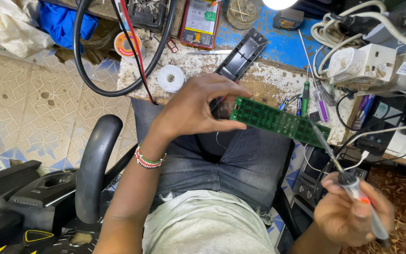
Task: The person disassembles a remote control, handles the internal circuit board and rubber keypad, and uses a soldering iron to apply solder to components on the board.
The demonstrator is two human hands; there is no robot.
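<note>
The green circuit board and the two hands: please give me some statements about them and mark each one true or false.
1. The left hand holds the long green circuit board by one end. True.
2. The right hand is empty. False: it grips a soldering iron whose tip points up toward the board.
3. The board lies flat on the workbench. False: it is held in the air above the person's lap.
4. A beaded bracelet is on the left wrist. True.
5. A white roll of tape lies on the workbench. True.
6. The black plastic casing is in the right hand. False: it rests on the workbench.
</note>
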